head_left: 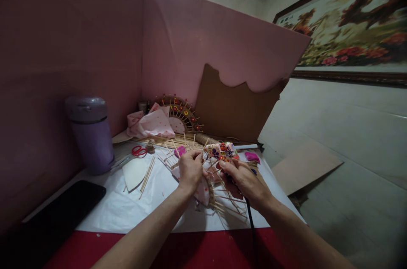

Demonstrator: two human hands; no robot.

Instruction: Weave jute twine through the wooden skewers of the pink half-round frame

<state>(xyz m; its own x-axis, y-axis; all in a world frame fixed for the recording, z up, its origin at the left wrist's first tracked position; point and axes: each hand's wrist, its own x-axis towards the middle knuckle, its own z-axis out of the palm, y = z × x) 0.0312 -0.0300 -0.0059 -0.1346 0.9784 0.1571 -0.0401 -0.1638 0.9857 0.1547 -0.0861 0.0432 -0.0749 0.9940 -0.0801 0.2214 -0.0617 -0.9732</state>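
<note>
Head view, right grip (243, 175) around obscured corded tool (250, 217), left grip (191, 170), hold unclear

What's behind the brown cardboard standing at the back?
Behind the brown cardboard, the pink panel shows above its wavy top edge. Whatever else the cardboard covers can't be seen.

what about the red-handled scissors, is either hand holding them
No, the red-handled scissors lie on the white table covering, apart from the left hand and the right hand.
</note>
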